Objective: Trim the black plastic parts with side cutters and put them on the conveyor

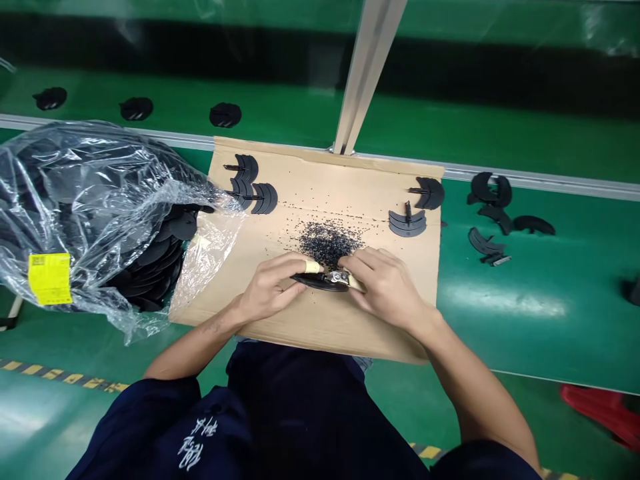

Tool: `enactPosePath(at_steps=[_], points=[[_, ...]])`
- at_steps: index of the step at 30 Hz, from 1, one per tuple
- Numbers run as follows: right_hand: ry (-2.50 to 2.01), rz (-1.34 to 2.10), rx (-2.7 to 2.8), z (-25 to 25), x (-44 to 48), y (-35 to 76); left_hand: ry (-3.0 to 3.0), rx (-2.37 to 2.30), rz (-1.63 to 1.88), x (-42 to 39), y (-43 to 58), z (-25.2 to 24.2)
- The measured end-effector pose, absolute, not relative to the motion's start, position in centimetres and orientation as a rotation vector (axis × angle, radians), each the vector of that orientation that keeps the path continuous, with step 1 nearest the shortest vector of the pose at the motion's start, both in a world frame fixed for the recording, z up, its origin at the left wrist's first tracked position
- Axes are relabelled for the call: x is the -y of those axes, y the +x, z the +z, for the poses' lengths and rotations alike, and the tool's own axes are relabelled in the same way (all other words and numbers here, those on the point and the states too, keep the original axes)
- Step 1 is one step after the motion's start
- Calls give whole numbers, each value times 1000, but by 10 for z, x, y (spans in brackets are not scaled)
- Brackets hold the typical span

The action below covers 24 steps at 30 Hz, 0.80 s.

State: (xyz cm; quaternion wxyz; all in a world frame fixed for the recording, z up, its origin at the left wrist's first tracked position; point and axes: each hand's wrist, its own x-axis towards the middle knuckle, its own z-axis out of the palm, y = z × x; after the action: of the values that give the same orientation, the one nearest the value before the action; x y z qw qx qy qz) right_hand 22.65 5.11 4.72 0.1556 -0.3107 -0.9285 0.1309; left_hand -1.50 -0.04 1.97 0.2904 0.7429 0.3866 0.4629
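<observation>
My left hand, with yellowish tape round a fingertip, grips a thin black disc-like part by its left side. Closed round the handles of small metal cutters is my right hand; the cutter jaws are at the part's upper edge, and whether they touch it I cannot tell. Just beyond both hands lies a pile of small black bits on a cardboard sheet. Curved black pieces rest on the cardboard at the left and at the right.
A clear plastic bag full of black discs, with a yellow label, lies left of the cardboard. More black pieces sit on the green table at right. A metal post rises behind; three black parts line the conveyor-like green surface.
</observation>
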Motion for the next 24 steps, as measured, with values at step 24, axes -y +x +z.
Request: enactPosePath(at_steps=[24], points=[[-1119,179,2882,50,-40,209,1971,-987,1313,1,-15,13]])
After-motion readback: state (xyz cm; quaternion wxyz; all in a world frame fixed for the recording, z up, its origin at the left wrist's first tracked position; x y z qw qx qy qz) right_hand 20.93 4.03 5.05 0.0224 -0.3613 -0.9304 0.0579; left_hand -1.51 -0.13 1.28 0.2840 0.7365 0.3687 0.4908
